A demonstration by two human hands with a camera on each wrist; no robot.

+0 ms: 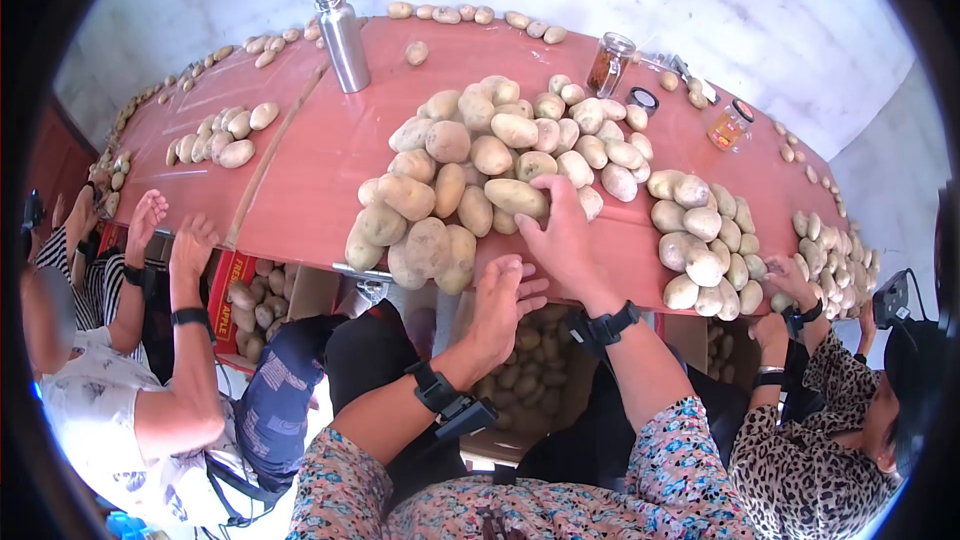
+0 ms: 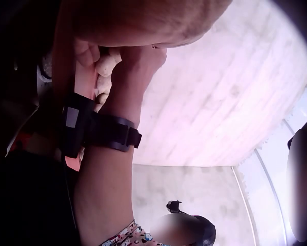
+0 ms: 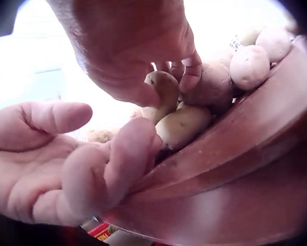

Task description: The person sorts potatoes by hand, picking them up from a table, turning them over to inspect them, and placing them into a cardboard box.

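Note:
A heap of potatoes (image 1: 425, 245) lies on the red table in front of me. My right hand (image 1: 568, 240) reaches to its near right side, thumb and fingers around the end of a long potato (image 1: 517, 198). In the right wrist view that potato (image 3: 166, 92) stands between the thumb and fingers of the right hand (image 3: 127, 56). My left hand (image 1: 503, 300) is at the table's near edge, palm turned inward, fingers loosely bent and holding nothing. The right wrist view shows this left hand (image 3: 45, 169) in the foreground.
Below the table edge sits a cardboard box of potatoes (image 1: 525, 380). A steel bottle (image 1: 343, 40), a glass jar (image 1: 610, 65) and a smaller jar (image 1: 730, 127) stand farther back. Another potato pile (image 1: 705, 240) is to the right. People work at both sides.

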